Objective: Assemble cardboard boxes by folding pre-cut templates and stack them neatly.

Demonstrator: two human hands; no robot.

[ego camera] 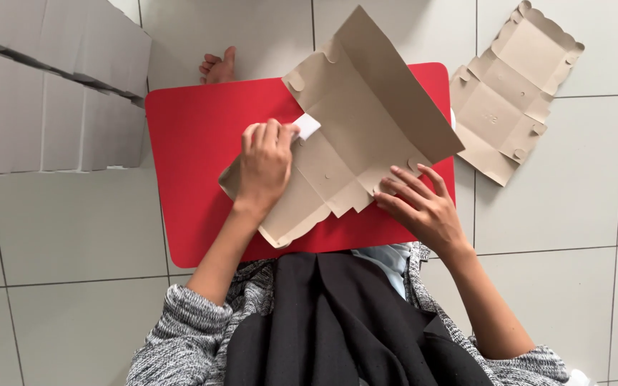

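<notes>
The pale tiled floor [59, 236] fills the frame around me, and a stack of grey-white cardboard sheets [44, 93] takes up the upper left. In the middle lies my red counter [187, 186], a rounded board resting over my lap. On it, centre and upper centre of the frame, sits the brown die-cut box blank [366, 121] with scalloped edges; one big panel is folded up and stands tilted toward the top, while the rest lies flat on the red surface. A second brown blank [509, 93] lies unfolded on the floor at the upper right, just off the counter's edge. A bare foot [217, 68] shows at the top, just beyond the counter's far edge.

My left hand [265, 166] rests left of centre on the blank's left part, fingers curled and clenched on a small white piece [307, 126], which pokes out at its upper right and presses against the cardboard. My right hand [423, 204], lower right of centre, is released, fingers spread flat, fingertips touching the blank's lower edge.
</notes>
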